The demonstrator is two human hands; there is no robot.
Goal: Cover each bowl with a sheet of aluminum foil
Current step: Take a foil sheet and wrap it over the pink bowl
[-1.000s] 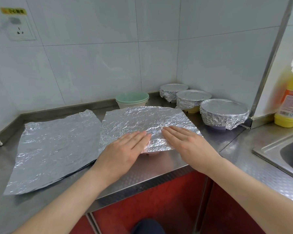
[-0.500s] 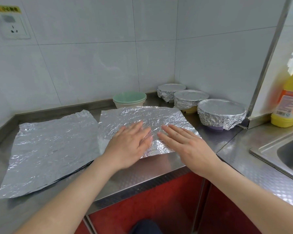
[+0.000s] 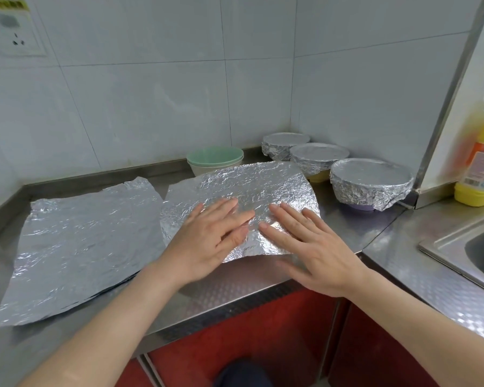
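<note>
Foil sheet (image 3: 243,188) lies on the counter (image 3: 235,291) directly ahead of both hands. It is draped over something that keeps its near edge lifted off the steel, likely an uncovered bowl, though no rim shows from the head view. Long axis runs left to right, slightly skewed, with the right end pointing toward the far corner.

Left hand (image 3: 207,241) lies flat on the near-left part, fingers straight and angled right. Right hand (image 3: 313,247) has straight fingers on the near-right part, angled left. Neither grips anything, and the fingertips sit close together near the sheet's middle. Both hands are equally near, one per half.

Judgement: pressing-down stage. The next move probably calls for the palms to spread outward along the long axis, then fold the overhang down round the rim.

Three covered bowls (image 3: 372,185) stand in the far right corner, well apart from the hands. Green bowls (image 3: 214,159), stacked and uncovered, sit just behind the sheet's far edge. Spare foil (image 3: 81,247) lies flat to the left.
</note>
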